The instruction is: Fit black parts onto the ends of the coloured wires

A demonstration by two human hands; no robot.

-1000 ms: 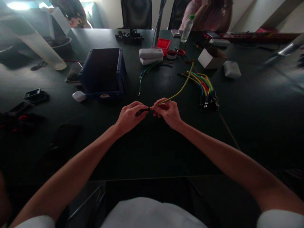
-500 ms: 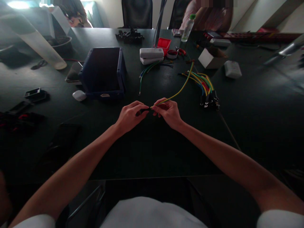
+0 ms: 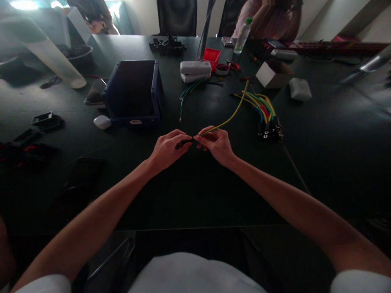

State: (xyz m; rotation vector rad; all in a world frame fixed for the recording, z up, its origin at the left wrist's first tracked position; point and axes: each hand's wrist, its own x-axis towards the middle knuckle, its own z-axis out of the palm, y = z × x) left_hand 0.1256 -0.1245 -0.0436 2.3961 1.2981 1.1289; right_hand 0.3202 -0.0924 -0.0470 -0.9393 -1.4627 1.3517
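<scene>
Over the middle of the dark table (image 3: 195, 191), my left hand (image 3: 167, 149) is pinched on a small black connector (image 3: 185, 142). My right hand (image 3: 216, 143) is closed on the near end of a yellow-green wire (image 3: 233, 114), right where it meets that connector. The wire runs away to the upper right, toward a bundle of coloured wires (image 3: 263, 110) with black connectors on their ends. Both hands touch at the fingertips.
A dark blue box (image 3: 133, 92) stands behind my left hand, a white mouse-like object (image 3: 102, 121) beside it. Green wires (image 3: 189, 93), white cases (image 3: 195, 71), a red tray (image 3: 211, 55), a bottle (image 3: 242, 36) and a cardboard box (image 3: 273, 74) lie farther back. Other people sit across the table.
</scene>
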